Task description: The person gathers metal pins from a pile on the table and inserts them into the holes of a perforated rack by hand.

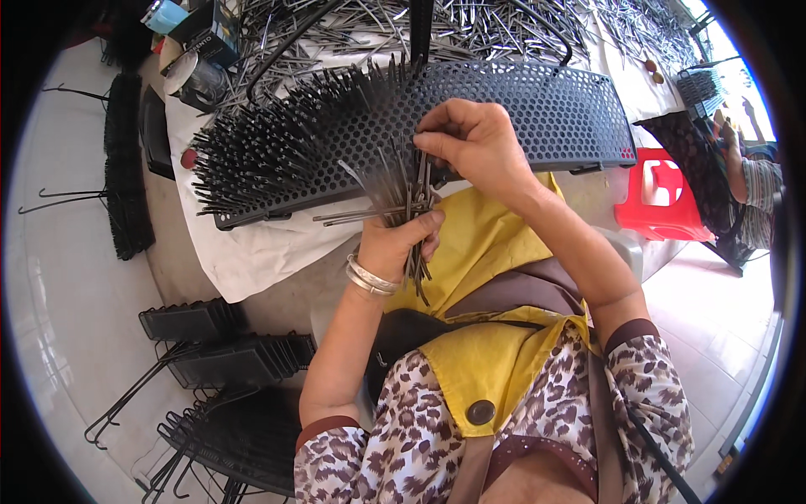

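Note:
My left hand (400, 244) is closed round a bundle of thin dark sticks (413, 202), some of them jutting out sideways. Just above the bundle, my right hand (474, 143) pinches with thumb and forefinger at the top of the sticks; whether one is between its fingertips is too small to make out. Behind both hands stretches a long, curved black panel (529, 105) full of round holes. Dark upright bristles (269, 147), like the sticks in shape, crowd its left half, while its right half shows bare holes.
Loose sticks (353, 34) lie heaped on the white-covered table beyond the panel. A box (206, 38) and a clear cup (197, 80) stand at far left. Black racks with hooks (227, 361) rest on the floor at left. At right are a red stool (663, 197) and another person's arm (735, 160).

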`<state>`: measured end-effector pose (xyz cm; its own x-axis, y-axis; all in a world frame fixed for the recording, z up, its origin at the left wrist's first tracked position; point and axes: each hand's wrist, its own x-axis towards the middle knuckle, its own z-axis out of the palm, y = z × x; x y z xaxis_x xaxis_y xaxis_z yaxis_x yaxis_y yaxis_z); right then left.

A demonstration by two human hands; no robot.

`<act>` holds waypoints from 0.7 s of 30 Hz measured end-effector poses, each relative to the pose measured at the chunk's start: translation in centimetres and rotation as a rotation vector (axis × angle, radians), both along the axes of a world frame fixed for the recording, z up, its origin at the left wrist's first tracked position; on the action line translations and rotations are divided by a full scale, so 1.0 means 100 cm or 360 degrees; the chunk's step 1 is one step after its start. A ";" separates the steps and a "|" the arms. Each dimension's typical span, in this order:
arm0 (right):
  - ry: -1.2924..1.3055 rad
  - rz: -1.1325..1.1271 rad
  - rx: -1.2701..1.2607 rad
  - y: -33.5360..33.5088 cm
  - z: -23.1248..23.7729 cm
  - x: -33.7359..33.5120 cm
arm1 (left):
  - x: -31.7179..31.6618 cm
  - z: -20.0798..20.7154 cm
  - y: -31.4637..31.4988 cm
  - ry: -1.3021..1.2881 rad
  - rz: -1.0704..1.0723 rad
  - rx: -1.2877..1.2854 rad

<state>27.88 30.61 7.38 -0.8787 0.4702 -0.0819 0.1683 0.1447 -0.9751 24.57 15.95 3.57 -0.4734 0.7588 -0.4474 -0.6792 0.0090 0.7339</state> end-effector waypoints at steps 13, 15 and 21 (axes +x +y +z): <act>0.0230 -0.0300 -0.0182 0.042 0.007 -0.004 | -0.003 0.001 0.001 -0.0176 0.0019 0.0025; 0.0251 -0.0362 -0.0147 0.052 0.009 -0.009 | -0.003 -0.001 0.001 -0.0176 0.0021 0.0017; 0.0578 -0.0515 0.0214 0.078 -0.004 -0.026 | -0.004 0.001 0.001 -0.0141 0.0014 -0.0062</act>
<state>25.25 38.41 7.03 -0.6466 0.7087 0.2823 -0.1214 0.2698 -0.9552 24.20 16.00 3.71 -0.4370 0.7362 -0.5167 -0.7417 0.0300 0.6700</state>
